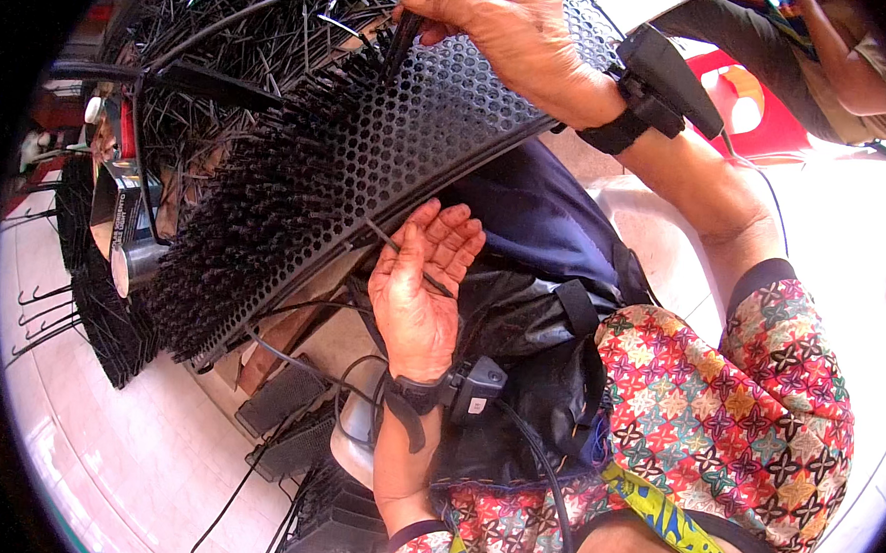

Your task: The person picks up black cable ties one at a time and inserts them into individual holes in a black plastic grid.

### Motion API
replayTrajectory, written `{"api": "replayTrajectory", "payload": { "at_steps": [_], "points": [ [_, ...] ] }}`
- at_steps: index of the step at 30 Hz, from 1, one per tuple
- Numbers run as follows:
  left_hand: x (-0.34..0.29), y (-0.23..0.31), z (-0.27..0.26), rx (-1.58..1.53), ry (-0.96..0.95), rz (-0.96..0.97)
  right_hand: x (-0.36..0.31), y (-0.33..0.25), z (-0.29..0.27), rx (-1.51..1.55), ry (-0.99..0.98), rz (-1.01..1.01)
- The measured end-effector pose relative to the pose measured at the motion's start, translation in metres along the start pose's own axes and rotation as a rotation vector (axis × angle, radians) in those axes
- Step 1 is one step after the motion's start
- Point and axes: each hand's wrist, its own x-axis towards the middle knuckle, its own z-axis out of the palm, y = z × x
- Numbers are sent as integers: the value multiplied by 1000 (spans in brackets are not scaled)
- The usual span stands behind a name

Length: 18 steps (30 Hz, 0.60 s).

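A black board with rows of round holes (410, 135) slants across the middle, its left part thickly set with upright black bristles (245, 226). Above its far edge my right hand (510, 45) is closed, pinching a dark bristle strip (403, 44) whose lower end meets the board. My left hand (420, 285) rests palm up beside the near edge, fingers half curled. A thin dark strip (438, 284) lies across that palm under the thumb, its other end reaching toward the holes. Behind the board lies a heap of loose black strips (206, 24).
Bristled pieces with wire hooks (110, 319) lie on the pale floor at left. More black blocks with long hooked wires (330, 521) stand at lower centre. A metal tin (141, 261) is beside the board. Another person (835, 57) sits at upper right by a red chair (743, 102).
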Motion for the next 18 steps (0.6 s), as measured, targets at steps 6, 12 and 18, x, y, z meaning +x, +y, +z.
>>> {"api": "replayTrajectory", "payload": {
  "at_steps": [6, 12, 18],
  "points": [
    [0, 0, 2, 7, -3, -4, -3, -2, 3, -95, 14, -34],
    [0, -1, 0, 6, -4, -19, -3, 6, 4, 59, -45, -124],
    [0, -2, -3, -2, -20, -19, 0, 13, 1, -15, -85, -234]
  ]
}}
